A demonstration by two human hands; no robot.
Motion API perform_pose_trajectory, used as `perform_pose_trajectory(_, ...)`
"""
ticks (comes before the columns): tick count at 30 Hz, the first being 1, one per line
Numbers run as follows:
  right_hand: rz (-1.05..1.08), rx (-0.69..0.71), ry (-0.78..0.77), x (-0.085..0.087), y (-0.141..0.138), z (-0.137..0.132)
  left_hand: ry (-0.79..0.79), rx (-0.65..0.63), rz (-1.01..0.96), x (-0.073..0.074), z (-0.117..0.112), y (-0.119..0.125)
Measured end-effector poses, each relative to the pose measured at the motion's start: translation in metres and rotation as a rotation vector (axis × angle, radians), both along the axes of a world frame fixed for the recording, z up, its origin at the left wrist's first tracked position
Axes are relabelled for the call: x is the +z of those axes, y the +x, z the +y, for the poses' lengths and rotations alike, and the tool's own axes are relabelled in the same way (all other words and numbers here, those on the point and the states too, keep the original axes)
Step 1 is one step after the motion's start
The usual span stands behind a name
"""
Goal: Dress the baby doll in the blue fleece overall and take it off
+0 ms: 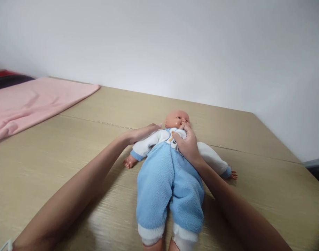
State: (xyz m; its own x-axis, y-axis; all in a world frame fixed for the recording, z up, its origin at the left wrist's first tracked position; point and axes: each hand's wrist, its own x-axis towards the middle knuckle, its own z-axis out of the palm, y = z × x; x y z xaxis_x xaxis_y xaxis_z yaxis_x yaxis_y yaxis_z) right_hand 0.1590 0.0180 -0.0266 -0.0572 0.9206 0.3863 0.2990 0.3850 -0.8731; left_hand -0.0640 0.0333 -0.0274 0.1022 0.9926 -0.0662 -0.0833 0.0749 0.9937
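Note:
A baby doll (170, 174) in light blue fleece trousers and a white top lies on its back on the table, head away from me and arms spread. My right hand (187, 141) is on its upper chest, the thumb on the printed front and a finger at the chin by the mouth. Its fingers are curled round the collar area, and some are hidden. Alongside the doll's shoulder on the left, my left hand (145, 132) lies flat with fingers stretched towards the head. The doll's feet are cut off by the lower edge.
A pink cloth (41, 101) is spread over the left part of the wooden table (96, 146). Behind it lie dark and red items (12, 78). A white wall (159, 45) borders the table's far side. Something dark stands beyond the right edge.

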Motion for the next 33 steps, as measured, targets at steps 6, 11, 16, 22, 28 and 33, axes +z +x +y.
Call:
perform_pose_trajectory(6, -0.022, -0.019, -0.013, -0.002, -0.001, 0.001, -0.063, -0.311, 0.685, 0.04, -0.012, -0.015)
perform_pose_trajectory(11, -0.245, -0.019, -0.02, 0.016, 0.004, -0.004, 0.002, -0.367, 1.137, 0.056, -0.014, -0.025)
perform_pose_trajectory(16, -0.641, 0.087, -0.103, 0.045, 0.028, -0.004, 0.037, -0.356, 1.226, 0.046, -0.006, -0.03)
perform_pose_trajectory(22, -0.751, 0.172, -0.302, 0.057, 0.065, 0.009, -0.065, -0.293, 1.371, 0.029, 0.003, -0.031)
perform_pose_trajectory(28, -0.805, 0.221, -0.303, 0.052, 0.08, 0.013, -0.135, -0.3, 1.426, 0.026, 0.005, -0.029)
perform_pose_trajectory(33, -0.664, 0.137, 0.008, 0.031, 0.09, -0.012, -0.074, -0.243, 1.527, 0.028, -0.005, -0.024)
